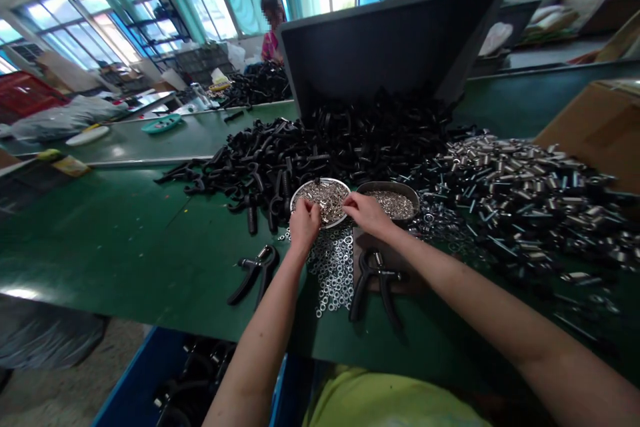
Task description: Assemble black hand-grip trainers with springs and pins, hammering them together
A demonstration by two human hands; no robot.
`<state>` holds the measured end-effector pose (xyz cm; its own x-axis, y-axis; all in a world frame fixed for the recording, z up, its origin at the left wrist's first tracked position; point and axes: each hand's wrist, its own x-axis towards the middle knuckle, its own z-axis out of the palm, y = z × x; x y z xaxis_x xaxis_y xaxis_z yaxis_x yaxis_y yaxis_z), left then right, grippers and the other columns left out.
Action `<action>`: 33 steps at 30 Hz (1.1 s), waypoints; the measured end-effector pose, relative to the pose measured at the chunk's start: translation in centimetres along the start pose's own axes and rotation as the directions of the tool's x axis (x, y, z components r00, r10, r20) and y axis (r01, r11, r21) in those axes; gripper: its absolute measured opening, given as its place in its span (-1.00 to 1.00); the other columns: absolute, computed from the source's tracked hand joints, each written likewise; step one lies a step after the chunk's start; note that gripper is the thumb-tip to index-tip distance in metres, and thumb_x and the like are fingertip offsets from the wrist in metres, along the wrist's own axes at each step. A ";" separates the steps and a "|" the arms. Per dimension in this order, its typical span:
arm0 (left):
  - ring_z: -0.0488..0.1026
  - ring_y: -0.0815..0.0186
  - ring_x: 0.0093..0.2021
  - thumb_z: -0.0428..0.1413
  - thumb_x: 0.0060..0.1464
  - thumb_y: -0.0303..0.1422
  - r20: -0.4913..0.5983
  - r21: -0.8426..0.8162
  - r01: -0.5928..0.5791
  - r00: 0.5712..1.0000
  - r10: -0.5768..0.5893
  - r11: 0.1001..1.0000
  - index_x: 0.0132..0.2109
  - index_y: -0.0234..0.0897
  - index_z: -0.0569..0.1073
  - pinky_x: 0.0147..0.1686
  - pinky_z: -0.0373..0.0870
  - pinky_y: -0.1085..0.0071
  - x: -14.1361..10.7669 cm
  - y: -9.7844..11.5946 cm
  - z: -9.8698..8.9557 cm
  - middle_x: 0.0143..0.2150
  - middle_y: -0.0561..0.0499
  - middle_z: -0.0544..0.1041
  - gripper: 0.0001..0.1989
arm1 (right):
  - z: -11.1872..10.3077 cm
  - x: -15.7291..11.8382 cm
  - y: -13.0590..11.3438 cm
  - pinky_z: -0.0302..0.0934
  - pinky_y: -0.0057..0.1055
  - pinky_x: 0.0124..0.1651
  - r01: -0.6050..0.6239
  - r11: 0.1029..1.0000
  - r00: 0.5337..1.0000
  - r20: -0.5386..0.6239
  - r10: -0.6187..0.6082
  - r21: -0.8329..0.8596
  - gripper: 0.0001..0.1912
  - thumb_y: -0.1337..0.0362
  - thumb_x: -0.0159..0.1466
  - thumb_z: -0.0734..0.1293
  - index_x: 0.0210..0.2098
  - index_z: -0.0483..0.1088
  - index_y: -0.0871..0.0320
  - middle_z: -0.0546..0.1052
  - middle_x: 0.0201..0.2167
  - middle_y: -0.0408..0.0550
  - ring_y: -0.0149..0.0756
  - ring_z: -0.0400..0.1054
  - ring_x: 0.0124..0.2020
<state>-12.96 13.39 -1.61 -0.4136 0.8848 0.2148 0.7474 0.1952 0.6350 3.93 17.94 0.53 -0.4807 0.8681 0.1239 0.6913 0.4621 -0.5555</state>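
My left hand (305,224) is at the near left rim of a round bowl (324,179) of small metal pins, its fingers pinched together. At the bowl's right rim, my right hand (368,213) is pinched too. Whatever either holds is too small to make out. Beside the bowl is an oval tin (389,184) of tiny metal parts. Metal rings (335,277) lie spread below the bowl. A black hand grip exerciser (246,285) with a spring lies left of my left forearm. Another hand grip exerciser (385,297) rests partly on a flat brownish block (410,280).
A large tilted grey bin (395,40) stands behind piled black handles (260,153). Springs and bolts (530,193) are heaped at right before a cardboard box (595,133). A blue crate (133,380) with black parts sits below the table edge. Another person (271,43) is at the back.
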 end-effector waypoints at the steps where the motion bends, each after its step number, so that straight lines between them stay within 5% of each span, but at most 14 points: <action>1: 0.44 0.30 -0.37 -0.04 0.14 -0.29 -0.005 -0.059 0.009 1.000 -0.009 0.998 -0.25 -0.27 0.35 -0.31 0.26 0.42 -0.4 -0.1 -0.2 -0.39 0.01 0.52 -0.85 | -0.6 -1.0 0.5 0.18 -0.46 -0.18 0.014 1.000 1.000 0.012 -0.015 0.022 -0.80 0.28 0.26 0.21 -0.23 0.44 0.18 0.55 -0.28 -0.05 -0.34 0.40 -0.25; 6: 0.34 0.40 -0.55 0.07 0.03 -0.15 0.186 -0.402 0.091 0.982 -0.016 0.911 -0.42 -0.30 0.41 -0.50 0.22 0.50 -4.1 -0.4 -0.6 -0.56 0.07 0.44 -0.72 | -2.0 -6.6 3.8 0.18 -0.41 -0.15 0.044 0.995 0.994 0.094 -0.052 0.085 -0.81 0.32 0.23 0.22 -0.35 0.48 0.18 0.56 -0.32 -0.06 -0.31 0.40 -0.24; 10: 0.32 0.43 -0.61 0.08 0.00 -0.13 0.494 -0.500 0.298 0.869 -0.014 0.813 -0.28 -0.32 0.46 -0.63 0.17 0.51 -8.1 -0.1 -0.1 -0.43 0.01 0.54 -0.68 | -1.2 -8.6 5.0 0.19 -0.44 -0.20 0.000 0.999 0.989 0.145 -0.005 0.038 -0.83 0.35 0.25 0.19 -0.27 0.41 0.17 0.54 -0.32 -0.09 -0.34 0.41 -0.27; 14: 0.44 0.37 -0.52 0.11 -0.02 -0.17 0.583 -0.534 0.383 0.812 0.000 0.753 -0.25 -0.27 0.39 -0.56 0.26 0.50 -10.5 0.4 0.4 -0.37 0.02 0.56 -0.73 | -0.8 -8.4 4.5 0.17 -0.44 -0.18 0.021 0.999 0.987 0.161 -0.017 -0.025 -0.83 0.42 0.23 0.19 -0.23 0.37 0.16 0.53 -0.28 -0.07 -0.34 0.39 -0.24; 17: 0.43 0.35 -0.48 0.10 0.01 -0.19 0.539 -0.495 0.275 0.841 0.044 0.824 -0.37 -0.27 0.39 -0.49 0.27 0.48 -11.0 0.9 0.7 -0.46 0.05 0.53 -0.78 | -0.6 -8.0 3.4 0.16 -0.40 -0.15 0.068 0.992 0.980 0.193 -0.047 -0.103 -0.81 0.45 0.19 0.20 -0.24 0.38 0.16 0.52 -0.27 0.00 -0.27 0.36 -0.19; 20: 0.39 0.35 -0.45 0.10 0.05 -0.23 0.449 -0.386 0.037 0.880 0.153 0.922 -0.40 -0.27 0.44 -0.43 0.25 0.46 -11.1 1.9 1.2 -0.48 0.07 0.48 -0.80 | -0.3 -8.1 2.3 0.15 -0.37 -0.14 0.113 0.979 0.971 0.230 -0.073 -0.170 -0.85 0.42 0.19 0.23 -0.27 0.39 0.15 0.52 -0.28 0.05 -0.19 0.33 -0.13; 24: 0.39 0.33 -0.34 0.11 0.07 -0.32 0.415 -0.222 -0.194 0.868 0.273 0.955 -0.38 -0.26 0.46 -0.31 0.25 0.44 -11.1 2.9 2.2 -0.39 0.04 0.48 -0.87 | -0.9 -9.5 2.8 0.19 -0.33 -0.12 0.095 0.967 0.975 0.217 -0.043 -0.236 -0.82 0.31 0.26 0.20 -0.16 0.37 0.14 0.51 -0.21 0.06 -0.19 0.33 -0.12; 28: 0.40 0.31 -0.30 0.10 0.10 -0.33 0.449 -0.142 -0.283 0.835 0.316 0.949 -0.33 -0.25 0.46 -0.29 0.26 0.43 -11.2 2.9 2.9 -0.35 0.02 0.47 -0.90 | -3.2 -14.4 6.5 0.21 -0.23 -0.08 -0.011 0.956 0.997 0.076 0.034 -0.293 -0.73 0.18 0.26 0.20 -0.07 0.32 0.09 0.47 -0.11 0.03 -0.14 0.30 -0.04; 33: 0.39 0.27 -0.26 0.02 0.17 -0.34 0.457 0.016 -0.506 0.771 0.444 0.863 -0.27 -0.24 0.45 -0.29 0.26 0.41 -11.4 3.2 3.2 -0.27 -0.03 0.47 -0.86 | -4.4 -22.3 12.4 0.23 -0.20 -0.23 -0.293 0.880 0.950 -0.011 0.311 -0.375 -0.74 0.06 0.16 0.24 -0.31 0.31 0.11 0.45 -0.29 0.08 -0.07 0.35 -0.22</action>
<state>-4.22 5.24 -4.38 0.2503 0.9621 0.1082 0.8621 -0.2724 0.4273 25.65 5.09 -5.47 -0.2356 0.9707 -0.0464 0.9510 0.2204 -0.2169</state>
